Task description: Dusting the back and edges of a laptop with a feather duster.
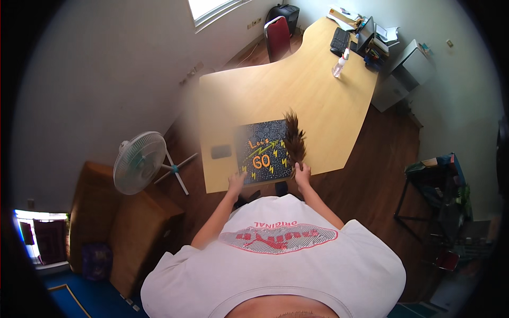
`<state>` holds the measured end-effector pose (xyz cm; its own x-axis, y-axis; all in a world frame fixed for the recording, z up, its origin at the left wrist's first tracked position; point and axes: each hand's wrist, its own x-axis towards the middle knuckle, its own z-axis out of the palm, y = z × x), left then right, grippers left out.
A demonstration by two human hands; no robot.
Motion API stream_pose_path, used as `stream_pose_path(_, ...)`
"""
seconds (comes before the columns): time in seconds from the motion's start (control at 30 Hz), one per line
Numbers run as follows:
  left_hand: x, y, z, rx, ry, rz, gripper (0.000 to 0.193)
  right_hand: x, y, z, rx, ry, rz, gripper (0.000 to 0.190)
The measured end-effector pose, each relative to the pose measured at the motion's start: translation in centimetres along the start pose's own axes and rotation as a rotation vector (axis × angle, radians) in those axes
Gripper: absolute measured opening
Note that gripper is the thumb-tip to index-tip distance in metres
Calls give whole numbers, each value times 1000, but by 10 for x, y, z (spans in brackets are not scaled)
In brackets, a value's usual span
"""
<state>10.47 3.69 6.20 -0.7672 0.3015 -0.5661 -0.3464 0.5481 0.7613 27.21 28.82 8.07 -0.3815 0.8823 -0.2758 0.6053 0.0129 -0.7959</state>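
Note:
A black painted board (264, 153) with yellow lightning bolts, an arrow and orange lettering is at the near end of a wooden desk (274, 91). My left hand (237, 183) grips its lower left corner, with the fingertips over the painted face. In my right hand (303, 175) is a brown feather duster (294, 139), held at its lower end. The feathers point away from me and lie along the board's right edge, covering part of it. Whether the board rests flat on the desktop or is slightly raised, I cannot tell.
A dark rectangular item (221, 151) is left of the board. Farther along stand a spray bottle (339, 66), a keyboard (340, 39) and a monitor (366, 35). A floor fan (139, 163) and a brown sofa (135, 230) are at left, a red chair (278, 39) behind the desk.

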Motion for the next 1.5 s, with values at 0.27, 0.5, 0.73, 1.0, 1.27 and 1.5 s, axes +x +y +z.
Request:
stream_pose_path(0.27, 5, -10, 35, 160, -132, 41, 100, 19, 65, -1, 272, -33, 162, 42)
stream_pose_path(0.5, 14, 31, 27, 213, -34, -22, 98, 59, 75, 11, 266, -128, 158, 37)
stream_pose_path(0.73, -29, 93, -12, -472, -205, -296, 80, 65, 58, -16, 442, -377, 197, 28)
stream_pose_path(1.0, -34, 135, -9, -310, 7, 122, 47, 75, 73, -3, 520, -297, 73, 31)
stream_pose_path(1.27, -11, 160, -19, -138, 166, 455, 41, 45, -88, -70, 737, -327, 21, 24)
stream_pose_path(1.5, -63, 198, -20, 22, 190, 686, 36, 33, -149, -107, 471, -420, -265, 24)
